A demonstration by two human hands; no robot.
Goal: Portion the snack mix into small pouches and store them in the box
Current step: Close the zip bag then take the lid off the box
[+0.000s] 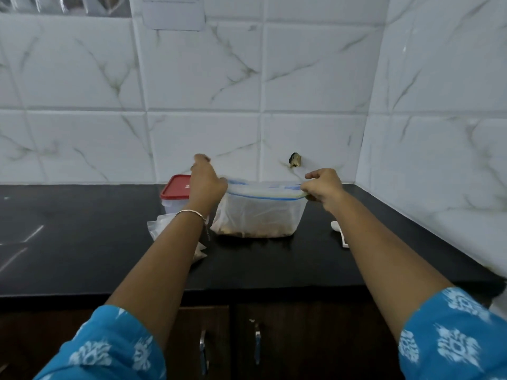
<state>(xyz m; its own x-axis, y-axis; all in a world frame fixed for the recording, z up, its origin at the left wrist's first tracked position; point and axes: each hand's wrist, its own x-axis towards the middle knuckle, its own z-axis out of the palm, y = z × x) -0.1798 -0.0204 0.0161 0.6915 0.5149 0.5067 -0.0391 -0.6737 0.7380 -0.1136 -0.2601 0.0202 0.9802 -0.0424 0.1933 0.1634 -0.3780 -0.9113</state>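
right hand (325,187) pinches the lid (263,191) on the box (260,215); left hand (207,185) opposite, grip unclear.

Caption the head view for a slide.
Right hand pinches the blue-edged lid on a translucent plastic box, left hand at its other end.

Right, there's a glossy black stone countertop (82,242) running into the corner, with white marble-veined wall tiles (205,78) rising behind it and along the right side. Up high, a white sheet of paper (174,15) is stuck flat to the tiles, its print too small to read. At the back of the counter, close to the wall, sits a small clear plastic tub with a red lid (175,187), lid on. A small dark brown stub (295,159) pokes out of the wall. A small white object (338,231) lies on the counter, partly hidden. Below are dark wooden cabinet doors (315,338), closed, with two metal handles (202,349) side by side.
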